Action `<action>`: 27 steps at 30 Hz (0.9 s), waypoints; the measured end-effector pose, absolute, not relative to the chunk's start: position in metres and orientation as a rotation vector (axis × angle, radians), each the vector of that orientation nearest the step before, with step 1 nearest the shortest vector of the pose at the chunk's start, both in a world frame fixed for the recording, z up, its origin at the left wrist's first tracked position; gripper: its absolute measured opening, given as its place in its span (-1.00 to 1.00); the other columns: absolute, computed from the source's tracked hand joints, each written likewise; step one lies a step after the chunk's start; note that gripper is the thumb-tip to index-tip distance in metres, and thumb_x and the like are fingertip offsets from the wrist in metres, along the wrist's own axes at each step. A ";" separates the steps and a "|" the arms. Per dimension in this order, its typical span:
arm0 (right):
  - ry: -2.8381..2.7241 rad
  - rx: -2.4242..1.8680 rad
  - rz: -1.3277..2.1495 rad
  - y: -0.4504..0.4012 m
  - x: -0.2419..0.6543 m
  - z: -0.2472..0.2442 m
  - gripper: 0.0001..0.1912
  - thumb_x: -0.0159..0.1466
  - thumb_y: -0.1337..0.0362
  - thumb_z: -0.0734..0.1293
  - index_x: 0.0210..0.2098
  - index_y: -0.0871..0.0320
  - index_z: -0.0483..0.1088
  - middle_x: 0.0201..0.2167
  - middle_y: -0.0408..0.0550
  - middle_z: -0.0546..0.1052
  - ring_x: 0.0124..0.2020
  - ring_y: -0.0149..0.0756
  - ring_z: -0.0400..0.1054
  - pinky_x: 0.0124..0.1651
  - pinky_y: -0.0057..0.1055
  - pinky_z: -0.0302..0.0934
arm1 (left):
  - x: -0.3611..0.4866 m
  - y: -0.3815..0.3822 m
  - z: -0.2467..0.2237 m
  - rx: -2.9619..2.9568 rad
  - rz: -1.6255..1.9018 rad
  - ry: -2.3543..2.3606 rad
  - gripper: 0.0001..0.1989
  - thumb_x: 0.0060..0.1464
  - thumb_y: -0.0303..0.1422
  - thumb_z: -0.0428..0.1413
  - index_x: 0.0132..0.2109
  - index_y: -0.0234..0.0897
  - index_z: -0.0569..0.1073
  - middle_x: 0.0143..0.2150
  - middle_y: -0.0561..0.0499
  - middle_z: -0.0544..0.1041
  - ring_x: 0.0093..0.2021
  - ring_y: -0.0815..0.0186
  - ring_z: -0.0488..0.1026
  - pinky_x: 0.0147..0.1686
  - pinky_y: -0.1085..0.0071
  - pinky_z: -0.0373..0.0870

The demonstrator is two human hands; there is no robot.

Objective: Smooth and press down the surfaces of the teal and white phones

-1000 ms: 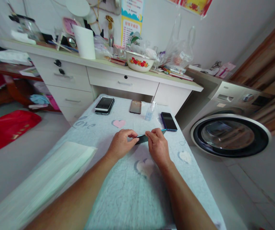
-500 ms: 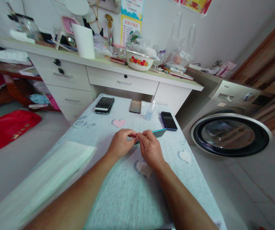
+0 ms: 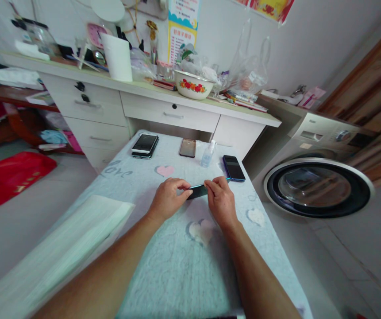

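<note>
Between my hands a dark phone [image 3: 198, 191] with a blue-green edge is held tilted above the cloth-covered table [image 3: 173, 266]. My left hand [image 3: 171, 195] pinches its left end between thumb and fingers. Closed fingers of my right hand [image 3: 221, 199] rest along its upper edge, toward the right end, and hide part of it. Whether a thin cloth or film is in the right fingers cannot be made out. Just beyond the right hand lies another dark phone [image 3: 233, 168]. A clear spray bottle [image 3: 207, 154] stands behind the held phone.
Farther back lie a brownish phone case [image 3: 187, 148] and stacked phones [image 3: 144, 145]. A folded pale cloth [image 3: 67, 248] covers the table's left side. White drawers [image 3: 172, 108] border the far edge, and a washing machine [image 3: 316, 177] stands to the right.
My right hand has slid to the right along the phone's edge, away from my left hand, uncovering the phone's dark middle. My left hand has stayed nearly in place.
</note>
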State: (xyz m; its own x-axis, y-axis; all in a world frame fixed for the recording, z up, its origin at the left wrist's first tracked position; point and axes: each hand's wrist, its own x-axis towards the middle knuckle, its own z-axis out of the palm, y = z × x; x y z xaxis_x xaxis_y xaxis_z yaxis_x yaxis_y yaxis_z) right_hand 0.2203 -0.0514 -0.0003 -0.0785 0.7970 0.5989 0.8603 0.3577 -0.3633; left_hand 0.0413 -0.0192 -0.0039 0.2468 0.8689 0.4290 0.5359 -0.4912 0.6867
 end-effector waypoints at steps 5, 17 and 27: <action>-1.838 -1.464 -0.145 -0.051 0.223 -0.001 -0.73 0.33 0.38 0.14 -0.20 0.14 0.48 -0.28 -0.04 0.35 -0.28 -0.34 0.29 -0.18 -0.44 0.22 | 0.041 -0.020 -0.005 2.160 1.150 1.271 -0.97 -0.01 -0.40 0.19 -0.35 -0.21 0.52 -0.35 0.08 0.57 -0.25 0.28 0.48 -0.18 0.36 0.33; -1.936 -1.391 -0.081 -0.054 0.203 0.000 -0.74 0.36 0.34 0.13 -0.17 0.09 0.45 -0.28 -0.06 0.34 -0.30 -0.36 0.28 -0.19 -0.46 0.22 | 0.040 -0.018 -0.008 2.176 1.217 1.249 -0.97 0.01 -0.41 0.18 -0.33 -0.21 0.50 -0.35 0.09 0.56 -0.25 0.30 0.45 -0.16 0.35 0.32; -1.867 -1.419 -0.100 -0.051 0.219 -0.001 -0.73 0.34 0.38 0.15 -0.18 0.11 0.47 -0.27 -0.05 0.34 -0.30 -0.36 0.29 -0.19 -0.45 0.23 | 0.040 -0.018 -0.006 2.174 1.225 1.267 -0.96 -0.01 -0.42 0.18 -0.33 -0.21 0.50 -0.35 0.08 0.57 -0.25 0.28 0.46 -0.17 0.33 0.33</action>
